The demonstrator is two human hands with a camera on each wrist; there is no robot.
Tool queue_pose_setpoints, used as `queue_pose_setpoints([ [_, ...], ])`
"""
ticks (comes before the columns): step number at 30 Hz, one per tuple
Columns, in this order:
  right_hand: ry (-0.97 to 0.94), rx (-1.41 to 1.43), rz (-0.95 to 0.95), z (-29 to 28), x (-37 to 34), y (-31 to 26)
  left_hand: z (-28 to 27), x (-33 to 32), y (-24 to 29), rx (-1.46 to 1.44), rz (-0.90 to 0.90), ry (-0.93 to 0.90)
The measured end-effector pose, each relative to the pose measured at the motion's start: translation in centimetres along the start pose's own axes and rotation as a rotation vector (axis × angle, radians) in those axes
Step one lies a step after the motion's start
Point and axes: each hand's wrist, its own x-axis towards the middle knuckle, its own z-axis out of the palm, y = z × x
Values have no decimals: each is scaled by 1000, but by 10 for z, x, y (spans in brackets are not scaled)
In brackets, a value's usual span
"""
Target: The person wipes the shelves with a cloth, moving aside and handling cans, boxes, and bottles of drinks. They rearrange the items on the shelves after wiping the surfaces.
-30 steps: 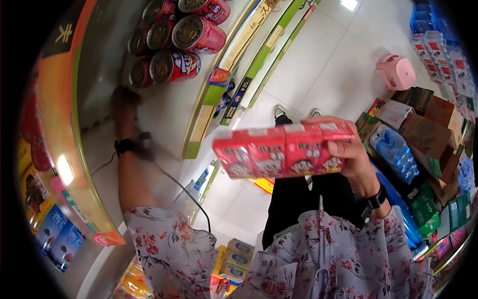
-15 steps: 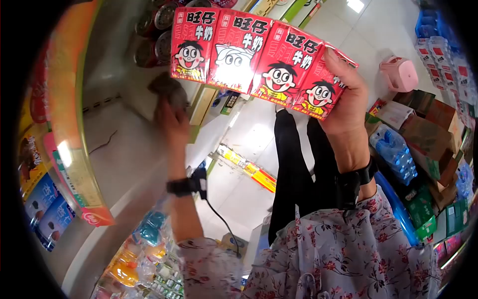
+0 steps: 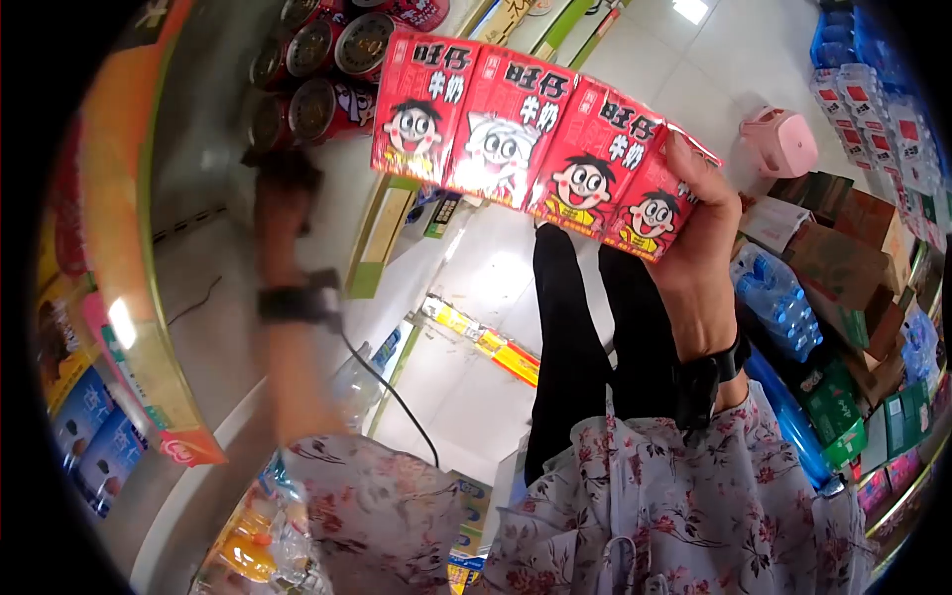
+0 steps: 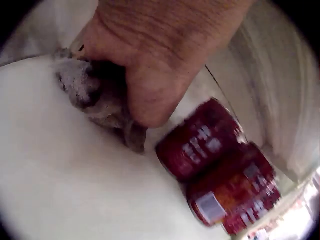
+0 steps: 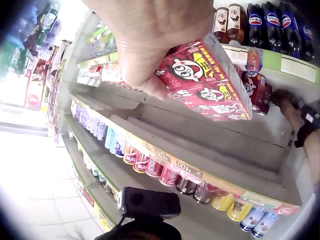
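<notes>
In the head view my right hand (image 3: 699, 238) grips one end of a red pack of drink cartons (image 3: 506, 149), held up in front of the shelf. The right wrist view shows the same pack (image 5: 205, 80) with the thumb of my right hand (image 5: 150, 45) against it. My left hand (image 3: 283, 203) is on the pale shelf, blurred, holding a dark, crumpled cloth (image 3: 283, 167). Seen from the left wrist, my left hand (image 4: 155, 65) bunches the grey cloth (image 4: 102, 97) against the shelf surface, beside red cans (image 4: 200, 140).
More red cans (image 3: 332, 109) stand at the shelf's back left. Cardboard boxes (image 3: 838, 263), bottled water (image 3: 778, 297) and a pink stool (image 3: 780, 142) are on the right. Lower shelves hold rows of cans (image 5: 170, 176). A cable trails from my left wrist.
The carton pack rose and turned its printed front to view, then shifted slightly right and down. My left hand with the cloth swept toward the pack, then back left near the cans.
</notes>
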Motion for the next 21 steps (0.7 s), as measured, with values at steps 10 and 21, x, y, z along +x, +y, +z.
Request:
queue_pose_setpoints([
  [10,-10,2,28,28,6,0,3,-101,92,-414,470,274],
  [21,-76,-87,68,32,5,0,25,-159,32,-383,-96,279],
])
